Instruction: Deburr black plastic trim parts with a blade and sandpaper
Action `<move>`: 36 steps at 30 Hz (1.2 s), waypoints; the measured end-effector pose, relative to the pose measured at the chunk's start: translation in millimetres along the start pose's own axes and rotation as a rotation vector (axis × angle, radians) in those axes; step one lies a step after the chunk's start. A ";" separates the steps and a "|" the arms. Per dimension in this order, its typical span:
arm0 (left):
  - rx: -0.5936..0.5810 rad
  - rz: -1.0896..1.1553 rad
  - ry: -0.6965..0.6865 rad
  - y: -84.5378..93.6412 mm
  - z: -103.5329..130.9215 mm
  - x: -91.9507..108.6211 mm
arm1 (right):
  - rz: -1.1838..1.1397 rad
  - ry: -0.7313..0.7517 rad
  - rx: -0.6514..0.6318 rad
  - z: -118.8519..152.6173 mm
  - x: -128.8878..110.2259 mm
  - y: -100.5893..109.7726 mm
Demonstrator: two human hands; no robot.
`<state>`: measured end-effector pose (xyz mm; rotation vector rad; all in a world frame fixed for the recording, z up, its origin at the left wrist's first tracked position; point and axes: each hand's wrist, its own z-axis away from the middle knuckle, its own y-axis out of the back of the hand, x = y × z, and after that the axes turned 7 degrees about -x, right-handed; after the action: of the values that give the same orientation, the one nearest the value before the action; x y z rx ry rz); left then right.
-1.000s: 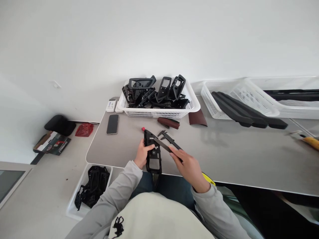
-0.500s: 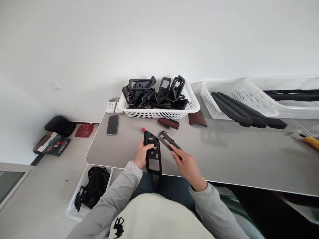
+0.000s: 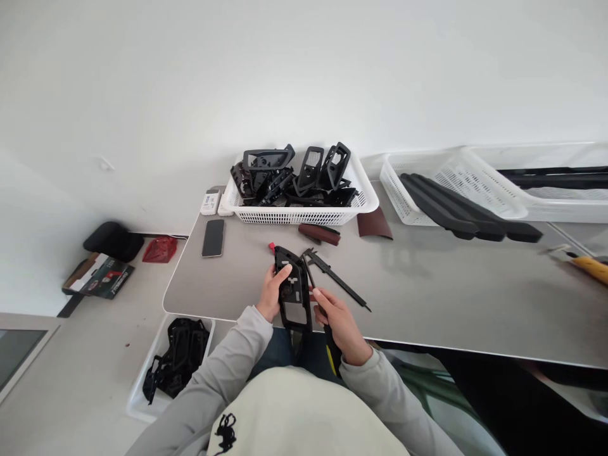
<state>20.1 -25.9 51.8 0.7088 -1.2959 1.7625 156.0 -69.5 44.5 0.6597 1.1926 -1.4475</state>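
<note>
Presently, I have the left hand [image 3: 270, 296] pinching a black plastic trim frame [image 3: 299, 272] at its left side, thumb on its face, over the near edge of the surface [image 3: 427, 285]. My right hand [image 3: 342, 326] is closed around a flat file [image 3: 333, 354], blade along the frame's right edge, contact unconfirmed; a caliper [image 3: 339, 278] lies just beside.
</note>
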 end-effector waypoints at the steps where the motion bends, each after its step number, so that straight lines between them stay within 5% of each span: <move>1: 0.012 -0.018 0.004 -0.4 -0.2 0.3 | -0.020 -0.023 -0.022 0.2 0.1 -1.4; 9: 0.116 -0.042 0.059 0.9 -3.1 -1.0 | -0.050 -0.060 -0.035 -2.6 0.9 -6.9; 19: -0.022 -0.088 0.018 0.8 1.7 -9.0 | 0.025 0.052 0.042 -8.0 -8.4 -4.7; 26: -0.238 0.196 0.092 7.6 0.3 -1.3 | -0.108 0.007 0.050 -10.3 -12.0 3.7; 36: -0.257 0.090 0.168 13.4 -3.9 -9.2 | -0.046 0.021 0.064 -9.0 -15.9 5.4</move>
<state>13.3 -26.6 36.6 0.3554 -1.4226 1.6474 163.3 -54.7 53.9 0.6973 1.1888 -1.5263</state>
